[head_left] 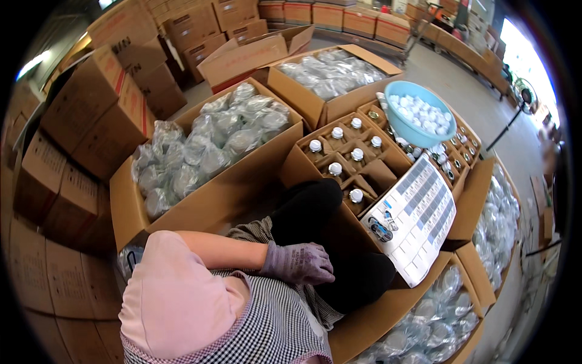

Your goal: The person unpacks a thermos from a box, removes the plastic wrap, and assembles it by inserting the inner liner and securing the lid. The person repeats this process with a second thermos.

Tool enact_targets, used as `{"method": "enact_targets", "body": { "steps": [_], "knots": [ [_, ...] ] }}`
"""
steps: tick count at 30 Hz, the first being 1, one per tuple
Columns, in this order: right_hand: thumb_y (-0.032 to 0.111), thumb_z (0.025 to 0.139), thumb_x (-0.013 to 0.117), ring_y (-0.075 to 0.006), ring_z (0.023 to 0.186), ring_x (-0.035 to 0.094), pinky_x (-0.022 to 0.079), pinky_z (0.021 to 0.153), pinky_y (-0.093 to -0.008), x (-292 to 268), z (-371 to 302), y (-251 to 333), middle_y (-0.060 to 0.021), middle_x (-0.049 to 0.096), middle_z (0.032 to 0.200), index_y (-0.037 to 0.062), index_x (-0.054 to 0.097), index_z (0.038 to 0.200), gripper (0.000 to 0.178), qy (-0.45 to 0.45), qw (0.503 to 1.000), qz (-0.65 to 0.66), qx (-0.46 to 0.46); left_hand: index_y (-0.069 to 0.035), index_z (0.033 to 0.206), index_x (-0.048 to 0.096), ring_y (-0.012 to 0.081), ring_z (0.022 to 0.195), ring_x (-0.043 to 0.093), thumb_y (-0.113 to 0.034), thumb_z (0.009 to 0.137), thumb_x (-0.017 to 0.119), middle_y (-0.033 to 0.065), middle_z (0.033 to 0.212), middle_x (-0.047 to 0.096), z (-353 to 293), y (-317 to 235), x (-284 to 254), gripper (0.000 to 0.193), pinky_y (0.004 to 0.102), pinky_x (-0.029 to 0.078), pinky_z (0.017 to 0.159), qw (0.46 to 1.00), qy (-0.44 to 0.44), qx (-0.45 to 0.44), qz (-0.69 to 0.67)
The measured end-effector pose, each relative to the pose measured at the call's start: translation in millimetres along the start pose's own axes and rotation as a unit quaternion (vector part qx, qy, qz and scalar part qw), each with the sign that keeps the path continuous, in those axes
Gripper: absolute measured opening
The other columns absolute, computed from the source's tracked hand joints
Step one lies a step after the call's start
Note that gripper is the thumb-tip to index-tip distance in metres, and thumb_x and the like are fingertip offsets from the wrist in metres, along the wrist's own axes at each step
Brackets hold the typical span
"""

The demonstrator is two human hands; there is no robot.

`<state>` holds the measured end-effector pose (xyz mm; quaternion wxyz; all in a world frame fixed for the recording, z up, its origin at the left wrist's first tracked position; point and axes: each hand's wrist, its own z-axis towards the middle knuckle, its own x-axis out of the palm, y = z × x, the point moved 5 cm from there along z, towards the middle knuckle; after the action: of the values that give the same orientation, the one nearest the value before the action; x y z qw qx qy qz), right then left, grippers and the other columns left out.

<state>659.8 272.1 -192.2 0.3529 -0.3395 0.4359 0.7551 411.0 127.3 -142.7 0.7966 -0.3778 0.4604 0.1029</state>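
Observation:
My left hand [297, 264], in a grey-purple work glove, rests over my lap near the black-clad knees. Its fingers are curled together, and the palm side is hidden. In front stands a cardboard carton with dividers [371, 170]; several bottles with white caps [356, 154] sit upright in its cells. A large printed sheet [418, 224] lies slanted across the carton's right side, with a small blue and black object [381, 229] on it. Beyond it, a light blue basin [403, 130] holds many small white pieces. My right hand does not show.
Open cartons of clear plastic-wrapped items surround me: one at the left [206, 145], one behind [330, 70], others at the right [494, 224] and lower right [430, 321]. Closed boxes [91, 103] are stacked at the left. A stand fan [526, 97] is at the far right.

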Motion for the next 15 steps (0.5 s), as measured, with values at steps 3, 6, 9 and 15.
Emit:
{"method": "enact_targets", "body": {
  "steps": [3,6,9,15],
  "knots": [
    [0.030,0.089,0.055,-0.0370,0.102,0.064,0.050,0.092,-0.0446,11.7,3.4,4.4,-0.0230,0.068,0.108,0.0021,0.070,0.106,0.036,0.024,1.000,-0.009,-0.011,-0.011,0.110,0.067,0.0228,0.100,0.064,-0.022,0.087,0.069,0.0043,0.107,0.068,-6.1,9.5,-5.9,0.025,0.0400,0.049,0.090,0.999,-0.030,-0.005,0.022],
    [0.031,0.089,0.055,-0.0366,0.102,0.064,0.050,0.092,-0.0443,17.6,0.4,3.2,-0.0227,0.068,0.108,0.0022,0.070,0.107,0.037,0.036,0.999,-0.024,-0.005,-0.012,0.108,0.067,0.0229,0.099,0.064,-0.022,0.086,0.069,0.0037,0.106,0.068,-16.0,18.7,-9.8,0.024,0.0396,0.049,0.089,0.998,-0.046,-0.031,0.031],
    [0.031,0.089,0.056,-0.0363,0.103,0.064,0.050,0.093,-0.0440,19.1,-2.4,-1.4,-0.0224,0.068,0.109,0.0023,0.070,0.107,0.037,0.042,0.998,-0.038,0.010,-0.012,0.107,0.067,0.0229,0.098,0.065,-0.022,0.085,0.069,0.0036,0.104,0.069,-26.7,28.8,-18.9,0.024,0.0396,0.049,0.088,0.997,-0.060,-0.037,0.029],
    [0.032,0.090,0.056,-0.0357,0.105,0.064,0.050,0.093,-0.0434,19.0,-3.1,-2.2,-0.0218,0.068,0.111,0.0025,0.070,0.109,0.038,0.050,0.997,-0.054,0.028,-0.011,0.109,0.067,0.0247,0.099,0.065,-0.020,0.085,0.070,0.0050,0.106,0.069,-46.4,51.1,-52.0,0.026,0.0400,0.050,0.088,0.986,-0.145,-0.063,0.050]
  ]
}}
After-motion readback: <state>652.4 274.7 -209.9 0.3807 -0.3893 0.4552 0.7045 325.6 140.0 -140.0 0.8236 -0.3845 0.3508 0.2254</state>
